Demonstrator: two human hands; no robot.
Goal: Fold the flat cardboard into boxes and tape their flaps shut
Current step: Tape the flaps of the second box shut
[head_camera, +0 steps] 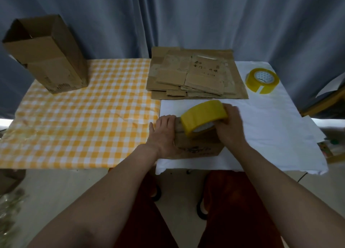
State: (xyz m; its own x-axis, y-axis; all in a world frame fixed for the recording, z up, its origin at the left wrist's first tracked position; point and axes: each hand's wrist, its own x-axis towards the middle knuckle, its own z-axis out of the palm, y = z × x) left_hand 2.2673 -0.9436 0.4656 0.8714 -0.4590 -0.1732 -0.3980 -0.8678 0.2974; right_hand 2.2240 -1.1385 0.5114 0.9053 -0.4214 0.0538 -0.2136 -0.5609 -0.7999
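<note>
Right hand (pixel 230 125) grips the yellow tape roll (pixel 203 117) atop the small cardboard box (pixel 197 146).
Left hand (pixel 162 132) lies flat, fingers straight, against the box's side; white cloth (pixel 270 120) beneath, grey curtain (pixel 186 14) behind.

Much of the small box (pixel 197 146) is covered by the left hand (pixel 164 133), the right hand (pixel 230 128) and the tape roll (pixel 203 117). Its printed markings are blurred. The writing on the flat cardboard (pixel 196 74) cannot be read.
</note>
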